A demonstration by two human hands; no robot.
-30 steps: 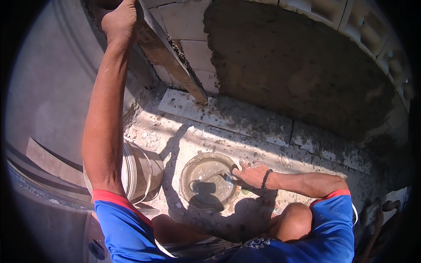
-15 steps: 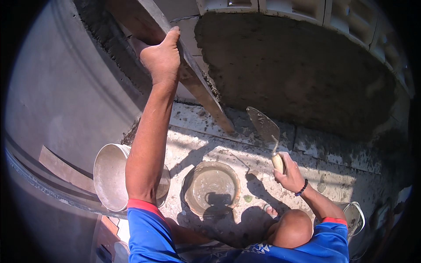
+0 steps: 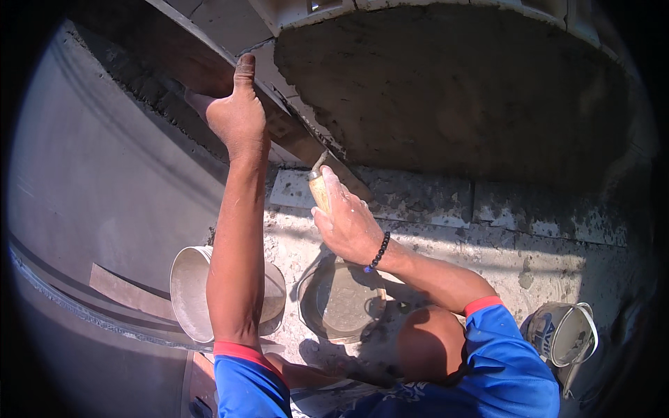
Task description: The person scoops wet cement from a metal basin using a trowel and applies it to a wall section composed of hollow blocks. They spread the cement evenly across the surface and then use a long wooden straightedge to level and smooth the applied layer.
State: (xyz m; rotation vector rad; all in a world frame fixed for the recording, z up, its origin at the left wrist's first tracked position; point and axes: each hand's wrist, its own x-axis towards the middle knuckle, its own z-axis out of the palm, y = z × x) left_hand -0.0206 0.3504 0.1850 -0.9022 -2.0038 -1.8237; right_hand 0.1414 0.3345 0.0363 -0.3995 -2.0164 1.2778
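The left hand (image 3: pixel 240 124) grips a long board (image 3: pixel 209 68), the right hand (image 3: pixel 352 224) a trowel (image 3: pixel 320 192).
The board slants from upper left to lower right, beside the dark plaster (image 3: pixel 453 90); the trowel, at its lower part, points forward, the blade unclear. The right bucket (image 3: pixel 571 340) carries blue letters (image 3: pixel 546 333).

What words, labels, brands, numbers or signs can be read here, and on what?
Pail at right: dark blue lettering on its side, left unquoted here.
Blue shirt: pale print at the front, too creased and cut off to read.
I can make out no other text.
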